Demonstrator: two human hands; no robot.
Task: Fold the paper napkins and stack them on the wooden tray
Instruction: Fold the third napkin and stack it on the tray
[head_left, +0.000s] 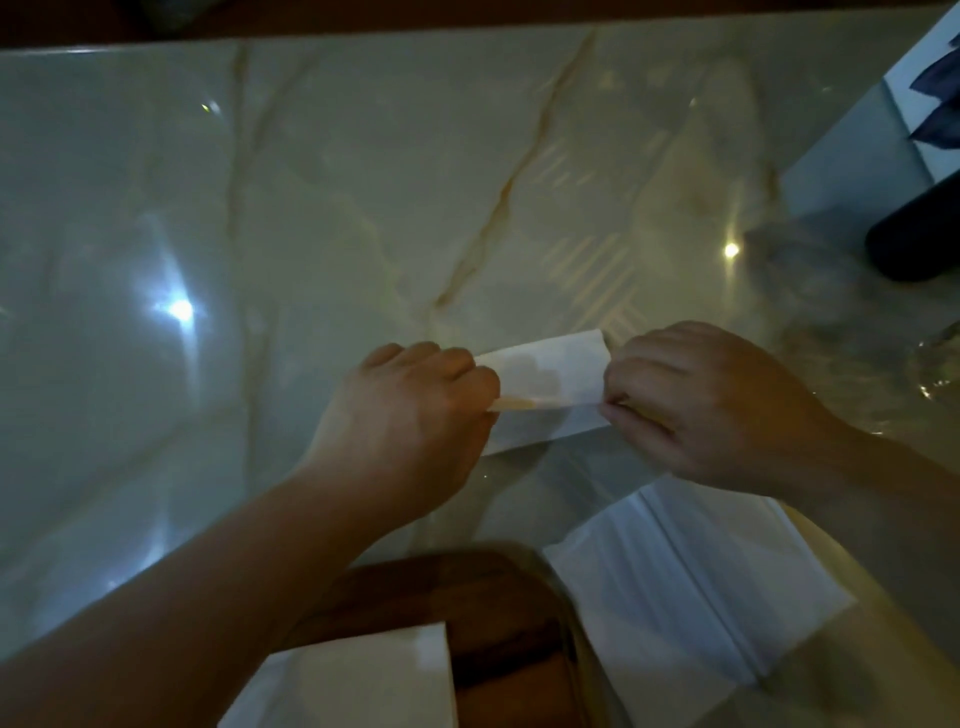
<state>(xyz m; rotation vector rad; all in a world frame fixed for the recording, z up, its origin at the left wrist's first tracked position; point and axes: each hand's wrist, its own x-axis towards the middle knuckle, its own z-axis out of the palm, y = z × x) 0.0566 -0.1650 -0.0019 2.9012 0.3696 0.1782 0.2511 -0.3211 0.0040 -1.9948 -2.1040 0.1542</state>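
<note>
I have the napkin (545, 384) pinched at both ends, left hand (415, 415) and right hand (696, 405) fingers clamped on it just above the tabletop (311, 182). Uneven pull could skew the crease or tear the thin paper. The wooden tray (498, 597) sits near me, one folded napkin (363, 680) on it.

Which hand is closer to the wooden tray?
Left. The left hand is just above the wooden tray; the right hand is farther up and to the right.
</note>
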